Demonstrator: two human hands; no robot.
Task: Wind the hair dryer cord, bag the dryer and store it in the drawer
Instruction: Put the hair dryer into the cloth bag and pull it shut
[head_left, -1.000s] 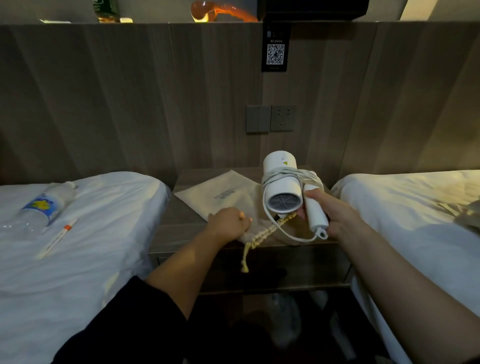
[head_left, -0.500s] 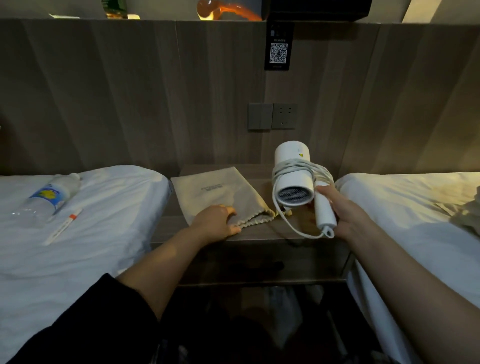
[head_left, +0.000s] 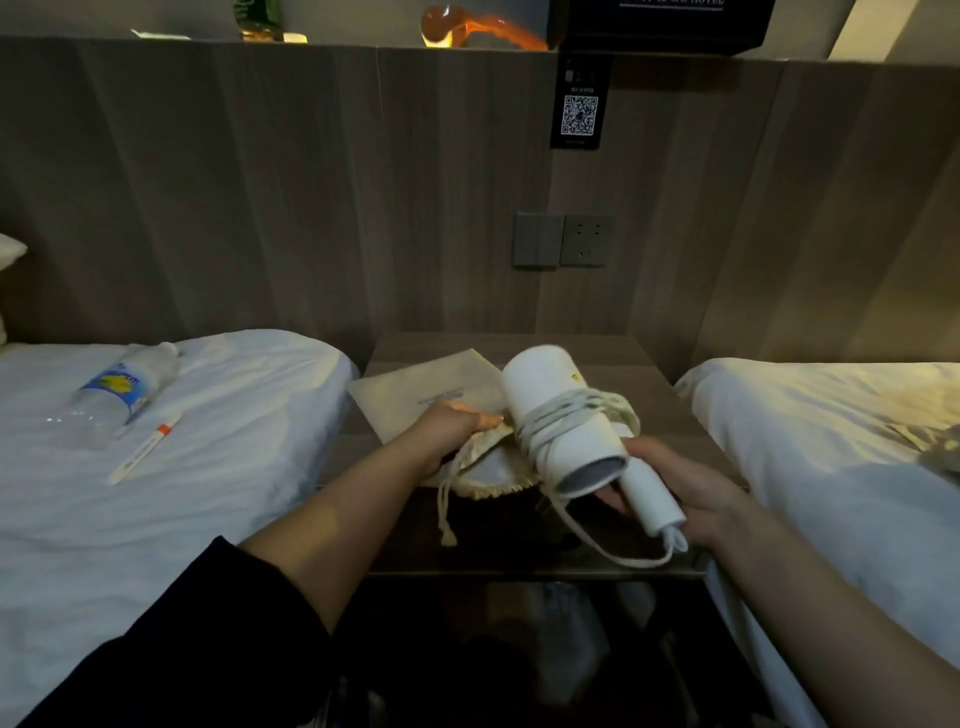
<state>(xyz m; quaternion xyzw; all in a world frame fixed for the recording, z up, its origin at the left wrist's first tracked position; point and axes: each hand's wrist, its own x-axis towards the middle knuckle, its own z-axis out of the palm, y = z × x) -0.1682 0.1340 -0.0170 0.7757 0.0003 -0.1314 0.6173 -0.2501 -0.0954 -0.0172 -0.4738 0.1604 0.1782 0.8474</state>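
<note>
A white hair dryer (head_left: 550, 400) has its cord (head_left: 566, 415) wound around the barrel, with one loose loop hanging below the handle. My right hand (head_left: 680, 488) grips the handle and holds the dryer tilted, nozzle pointing away, above the nightstand (head_left: 660, 395). A beige drawstring bag (head_left: 421, 389) lies flat on the nightstand. My left hand (head_left: 457, 421) pinches the bag's gathered mouth and lifts it beside the dryer's barrel. The drawstring (head_left: 444, 509) dangles over the nightstand's front edge. The drawer is not visible.
White beds flank the nightstand. On the left bed (head_left: 208, 493) lie a plastic water bottle (head_left: 124, 384) and a pen-like stick (head_left: 145, 452). A wall switch and socket (head_left: 561, 240) sit above the nightstand on the wooden panel. The space below the nightstand is dark.
My right hand tipped the dryer over so its nozzle points away and brought it down toward the bag. My left hand gathered and lifted the bag's mouth.
</note>
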